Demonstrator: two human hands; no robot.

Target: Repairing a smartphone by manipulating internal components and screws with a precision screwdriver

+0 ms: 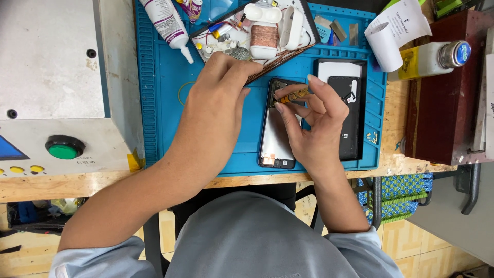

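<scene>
The right hand (pixel 314 126) pinches a small orange-handled screwdriver (pixel 294 96) between thumb and fingers, closed tight around it, with the tip aimed at about ten o'clock toward the top corner of an opened phone (pixel 278 131). The phone lies face down near the middle of a blue work mat (pixel 164 92), its back removed and pale inner parts showing. The left hand (pixel 221 85) rests at about nine o'clock from the tool, fingers curled down near the phone's top edge; whether they press the phone or hold something small cannot be told, since the knuckles cover the fingertips. At three o'clock from the phone, just beside it, lies a black back cover (pixel 346 116). At twelve o'clock sits a tray of small parts (pixel 257 31) with a copper wire spool and white pieces, and at eleven o'clock a white glue tube (pixel 167 23). A bottle (pixel 437 57) lies at two o'clock on a dark red box. A grey machine with a green button (pixel 64 147) stands at nine o'clock. The tool could slip off a tiny screw and scratch the exposed parts if the phone shifts, and a loosened screw could roll off among the clutter. The screwdriver tip and the screw are hidden behind the fingers.
</scene>
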